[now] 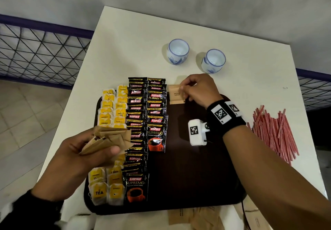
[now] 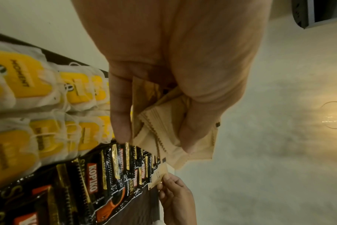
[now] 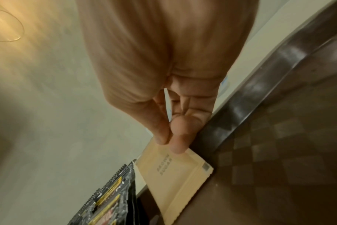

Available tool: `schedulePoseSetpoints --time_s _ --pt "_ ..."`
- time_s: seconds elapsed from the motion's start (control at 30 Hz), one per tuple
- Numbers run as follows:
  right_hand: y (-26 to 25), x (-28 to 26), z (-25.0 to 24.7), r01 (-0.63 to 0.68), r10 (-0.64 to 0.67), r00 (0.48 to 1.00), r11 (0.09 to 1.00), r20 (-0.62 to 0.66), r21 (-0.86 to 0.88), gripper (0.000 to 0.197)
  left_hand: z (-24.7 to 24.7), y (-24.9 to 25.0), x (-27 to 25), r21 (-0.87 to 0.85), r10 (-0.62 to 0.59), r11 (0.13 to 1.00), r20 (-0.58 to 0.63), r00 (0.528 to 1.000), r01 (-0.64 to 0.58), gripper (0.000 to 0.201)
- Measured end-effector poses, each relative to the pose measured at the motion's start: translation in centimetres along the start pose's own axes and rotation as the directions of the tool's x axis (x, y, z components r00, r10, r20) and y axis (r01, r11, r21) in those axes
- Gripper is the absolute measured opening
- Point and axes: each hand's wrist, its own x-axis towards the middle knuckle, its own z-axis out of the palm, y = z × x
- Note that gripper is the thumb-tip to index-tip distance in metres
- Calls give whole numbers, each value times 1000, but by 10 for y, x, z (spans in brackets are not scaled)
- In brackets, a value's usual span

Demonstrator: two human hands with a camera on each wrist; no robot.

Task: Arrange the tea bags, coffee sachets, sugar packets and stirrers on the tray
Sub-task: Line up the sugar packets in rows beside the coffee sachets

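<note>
Right hand (image 1: 198,90): pinches one brown sugar packet (image 1: 176,93) at the tray's (image 1: 197,176) far edge, beside the coffee sachets (image 1: 146,115).
Left hand (image 1: 75,158): grips a bundle of sugar packets (image 1: 109,138) above the tea bags (image 1: 114,104).
Stirrers (image 1: 274,133): heaped on the surface (image 1: 134,50), right of the tray.
Cups (image 1: 178,51): two, beyond the tray.

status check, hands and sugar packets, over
Right hand pinching one brown sugar packet at tray far edge. Left hand gripping packet stack. Stirrers off tray, nothing blocking.
</note>
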Motion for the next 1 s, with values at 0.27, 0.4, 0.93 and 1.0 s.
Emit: schedulePoseSetpoints --time_s 0.27,0.4,0.93,1.0 --pt "-2 0 4 -2 2 1000 998 4 -62 8 10 -3 2 -12 -37 999 29 999 37 30" --pt "1 1 5 -9 9 1000 998 -1 -58 8 16 -3 1 -20 -60 998 54 997 61 33" --pt "-4 -2 11 -28 30 999 998 -23 61 16 25 -3 1 -5 -93 996 84 992 94 35" --pt "-5 -3 11 -35 38 999 996 -28 78 16 26 -3 1 -1 -96 995 80 992 96 35"
